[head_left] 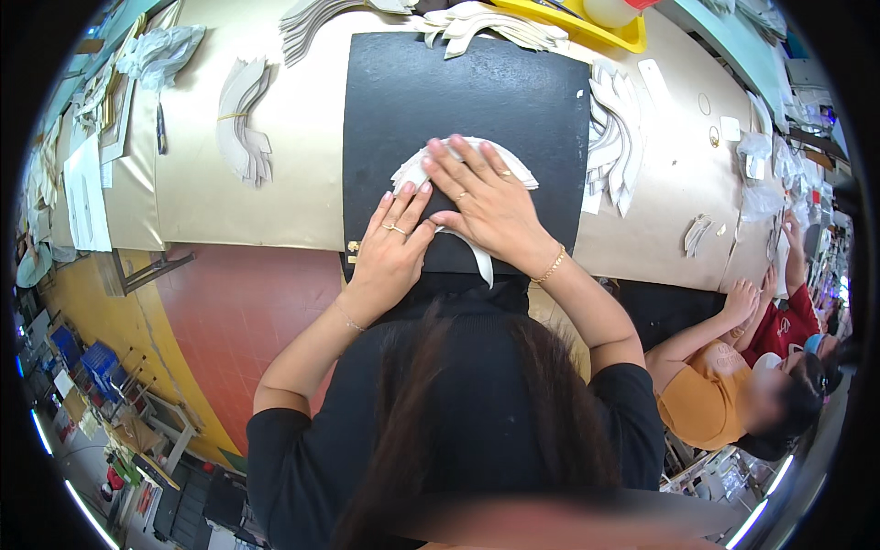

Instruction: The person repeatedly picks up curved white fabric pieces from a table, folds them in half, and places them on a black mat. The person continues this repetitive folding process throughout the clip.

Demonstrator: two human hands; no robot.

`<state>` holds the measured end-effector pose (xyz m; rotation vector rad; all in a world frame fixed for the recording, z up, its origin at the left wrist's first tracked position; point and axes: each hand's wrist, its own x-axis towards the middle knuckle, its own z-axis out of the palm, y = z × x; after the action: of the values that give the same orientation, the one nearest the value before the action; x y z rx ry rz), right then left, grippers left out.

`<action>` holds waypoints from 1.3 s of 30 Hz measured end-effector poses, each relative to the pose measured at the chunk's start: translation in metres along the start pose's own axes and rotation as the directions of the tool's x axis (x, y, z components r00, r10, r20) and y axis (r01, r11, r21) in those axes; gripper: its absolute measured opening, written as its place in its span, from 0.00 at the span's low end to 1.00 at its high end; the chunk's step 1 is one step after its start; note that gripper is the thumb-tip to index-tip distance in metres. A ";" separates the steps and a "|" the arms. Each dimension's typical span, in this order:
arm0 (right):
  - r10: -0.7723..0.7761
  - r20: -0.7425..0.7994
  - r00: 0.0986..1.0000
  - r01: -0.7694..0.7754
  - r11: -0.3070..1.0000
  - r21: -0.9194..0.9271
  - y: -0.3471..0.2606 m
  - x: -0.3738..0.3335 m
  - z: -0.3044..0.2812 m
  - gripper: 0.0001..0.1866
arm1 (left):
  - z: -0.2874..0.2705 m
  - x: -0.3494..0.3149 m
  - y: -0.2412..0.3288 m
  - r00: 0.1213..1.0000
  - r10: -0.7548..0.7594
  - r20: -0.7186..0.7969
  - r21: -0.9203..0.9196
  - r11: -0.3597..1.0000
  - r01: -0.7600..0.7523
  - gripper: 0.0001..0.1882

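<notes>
On a black board (467, 92) lies a fan of white, curved, flat pieces (513, 165) with layered edges. My right hand (490, 202) rests over the pieces, its fingers stretched out and slightly spread. Close beside it on the left, my left hand (392, 236) reaches its straight fingertips to the pieces' left end. The two thumbs come near each other. From beneath my right palm a single curved white strip (478, 257) sticks out toward me. What lies under my palms is hidden.
Stacks of curved pale pieces lie left (240, 128), at the far side (495, 23) and right (614, 137) of the board. A yellow tray (632, 37) sits at the far right. Two people work to my right, one in an orange shirt (701, 403).
</notes>
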<state>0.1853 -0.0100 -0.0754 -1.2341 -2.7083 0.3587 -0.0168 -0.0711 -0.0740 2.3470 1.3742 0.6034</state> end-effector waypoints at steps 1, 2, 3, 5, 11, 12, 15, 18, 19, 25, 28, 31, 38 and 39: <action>0.035 0.000 0.999 -0.035 0.999 -0.004 0.002 -0.005 -0.001 0.40 | 0.000 0.000 0.000 1.000 -0.011 0.011 0.000 1.000 0.011 0.08; 0.086 0.038 0.996 -0.083 0.995 -0.061 0.005 -0.014 -0.005 0.43 | 0.000 -0.001 0.001 1.000 -0.022 0.014 -0.001 1.000 0.022 0.07; 0.136 0.048 0.989 -0.133 0.989 -0.062 0.007 -0.023 -0.009 0.44 | -0.001 -0.001 0.002 0.999 -0.034 0.018 -0.002 0.999 0.034 0.06; 0.223 0.043 0.974 -0.220 0.973 -0.065 0.014 -0.041 -0.017 0.44 | -0.003 -0.001 0.003 0.999 -0.030 0.017 0.001 1.000 0.030 0.06; 0.529 -0.127 0.839 -0.535 0.844 -0.022 0.024 -0.051 -0.025 0.37 | -0.012 0.003 0.006 0.999 -0.040 0.011 -0.066 0.997 0.041 0.07; 0.428 -0.253 0.868 -0.433 0.900 0.037 0.024 -0.045 -0.023 0.32 | -0.013 0.003 0.008 0.999 -0.043 0.000 -0.074 0.996 0.043 0.07; 0.333 -0.301 0.894 -0.319 0.943 0.097 0.017 -0.020 -0.014 0.31 | -0.017 0.003 0.015 0.997 -0.014 -0.072 -0.061 0.998 0.010 0.09; 0.281 -0.350 0.894 -0.277 0.959 0.061 0.014 -0.003 -0.009 0.25 | -0.019 0.002 0.014 0.992 -0.038 -0.116 -0.067 0.997 0.030 0.10; 0.265 -0.351 0.898 -0.261 0.963 0.059 0.013 0.001 -0.008 0.23 | -0.019 0.002 0.013 0.992 -0.025 -0.122 -0.099 0.995 0.013 0.10; 0.260 -0.422 0.868 -0.207 0.964 0.167 0.013 0.006 -0.006 0.18 | -0.009 0.005 0.009 0.984 -0.087 -0.156 -0.247 0.968 0.046 0.10; 0.320 -0.346 0.882 -0.249 0.940 0.233 0.013 0.005 -0.009 0.16 | -0.008 0.008 0.006 0.981 -0.111 -0.162 -0.245 0.967 0.069 0.11; 0.296 -0.359 0.885 -0.237 0.951 0.201 0.011 0.008 -0.011 0.16 | -0.012 0.009 0.003 0.979 -0.150 -0.140 -0.258 0.960 0.110 0.11; 0.310 -0.395 0.865 -0.230 0.944 0.237 0.007 0.011 -0.014 0.13 | -0.017 0.011 0.000 0.996 -0.043 -0.077 -0.127 0.991 0.033 0.10; 0.300 -0.412 0.860 -0.219 0.948 0.231 0.006 0.011 -0.015 0.12 | -0.018 0.013 0.000 0.996 -0.042 -0.081 -0.126 0.991 0.032 0.10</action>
<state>0.1857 0.0044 -0.0625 -1.4296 -2.0851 0.2944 -0.0206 -0.0583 -0.0568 2.2155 1.3708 0.7618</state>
